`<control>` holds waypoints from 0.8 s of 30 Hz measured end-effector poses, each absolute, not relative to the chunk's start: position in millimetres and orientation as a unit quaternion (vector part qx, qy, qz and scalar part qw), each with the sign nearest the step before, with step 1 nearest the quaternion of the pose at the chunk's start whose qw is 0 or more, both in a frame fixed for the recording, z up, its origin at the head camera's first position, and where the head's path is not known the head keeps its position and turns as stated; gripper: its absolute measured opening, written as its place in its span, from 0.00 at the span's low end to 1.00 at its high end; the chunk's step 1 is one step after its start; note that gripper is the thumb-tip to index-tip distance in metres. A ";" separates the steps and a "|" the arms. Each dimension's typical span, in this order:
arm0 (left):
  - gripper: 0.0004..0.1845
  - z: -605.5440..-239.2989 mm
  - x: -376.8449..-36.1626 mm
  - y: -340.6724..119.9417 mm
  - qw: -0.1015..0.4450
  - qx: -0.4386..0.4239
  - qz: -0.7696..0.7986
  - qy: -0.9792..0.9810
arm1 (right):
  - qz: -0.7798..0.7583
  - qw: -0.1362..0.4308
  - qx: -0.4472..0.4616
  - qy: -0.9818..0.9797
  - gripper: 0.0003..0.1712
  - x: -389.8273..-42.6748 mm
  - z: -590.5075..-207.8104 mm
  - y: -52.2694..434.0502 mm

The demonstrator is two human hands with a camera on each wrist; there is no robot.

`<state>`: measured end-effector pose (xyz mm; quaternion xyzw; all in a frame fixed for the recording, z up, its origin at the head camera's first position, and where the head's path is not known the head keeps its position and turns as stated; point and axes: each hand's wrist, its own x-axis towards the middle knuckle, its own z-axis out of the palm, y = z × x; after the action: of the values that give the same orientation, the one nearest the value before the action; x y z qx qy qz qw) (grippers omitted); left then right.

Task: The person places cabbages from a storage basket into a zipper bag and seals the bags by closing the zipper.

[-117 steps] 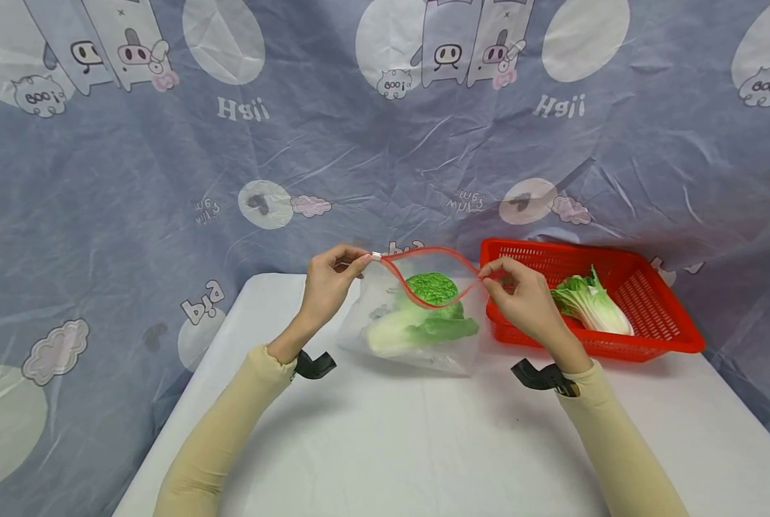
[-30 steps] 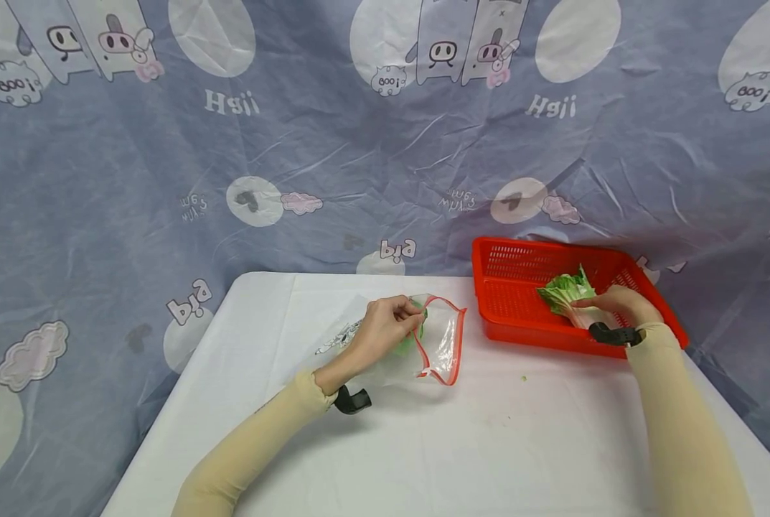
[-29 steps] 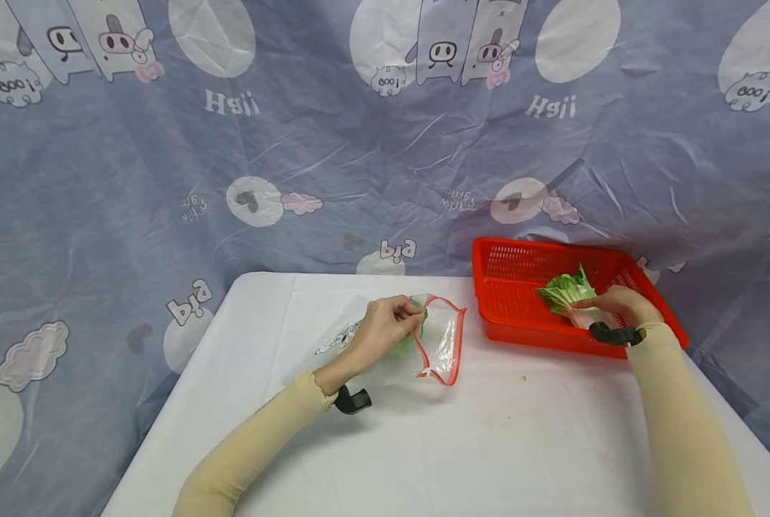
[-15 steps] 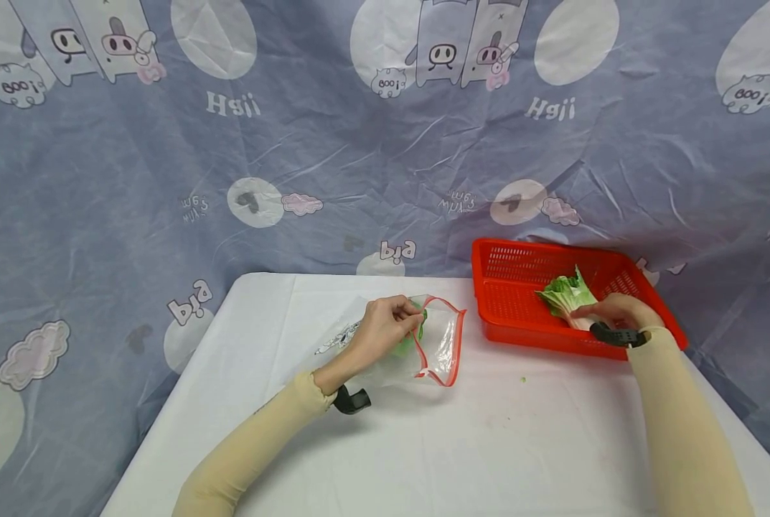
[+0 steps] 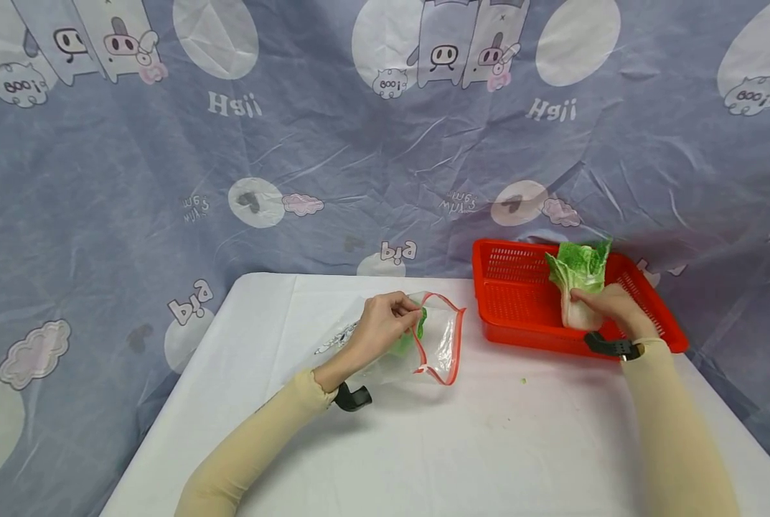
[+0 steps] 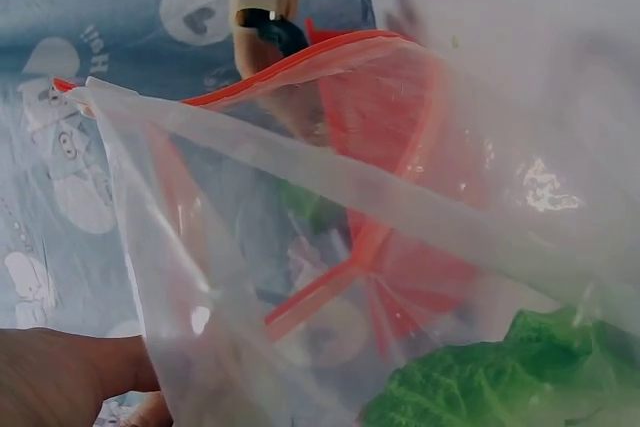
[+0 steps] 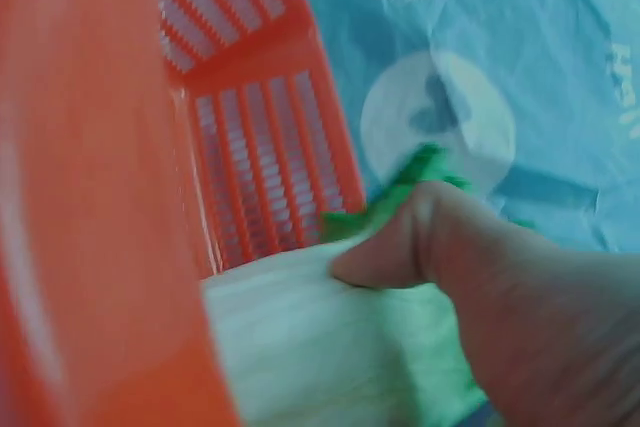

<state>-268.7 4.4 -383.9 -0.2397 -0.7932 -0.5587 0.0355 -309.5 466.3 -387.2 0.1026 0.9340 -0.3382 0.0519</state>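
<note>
A napa cabbage (image 5: 581, 276) with frilled green leaves and a pale stalk stands nearly upright over the red basket, gripped by my right hand (image 5: 609, 305). In the right wrist view the thumb presses across the white stalk (image 7: 300, 337). My left hand (image 5: 387, 323) pinches the mouth of a clear zip bag (image 5: 445, 345) with a red seal, which gapes toward the right. Inside the bag lies another leafy green vegetable (image 6: 490, 377), partly hidden by that hand in the head view.
The red plastic basket (image 5: 510, 330) with slotted walls stands at the back right of the white table (image 5: 423, 452). A small green scrap (image 5: 523, 380) lies on the cloth in front of it. A printed blue-grey sheet (image 5: 333, 143) hangs behind.
My right hand has left the bag's edge, reached into the basket and raised the cabbage there, tilting it upright. The bag has turned its mouth rightward; my left hand stays on it.
</note>
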 end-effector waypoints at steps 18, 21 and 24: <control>0.02 -375.9 -274.6 -1.9 0.040 -0.220 -0.571 -0.790 | -0.508 -0.106 0.036 0.854 0.37 -282.3 -358.6 356.3; 0.02 -375.4 -274.4 -2.4 0.036 -0.215 -0.572 -0.791 | -0.503 -0.119 0.044 0.855 0.36 -271.7 -358.6 327.5; 0.03 -375.3 -273.8 -2.3 0.033 -0.211 -0.571 -0.792 | -0.499 -0.127 0.037 0.857 0.35 -259.8 -359.5 300.5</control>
<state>-273.8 -2.3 -375.3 -0.2113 -0.7923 -0.5714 0.0326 -259.8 300.5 -359.5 0.0370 0.8565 -0.4990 -0.1266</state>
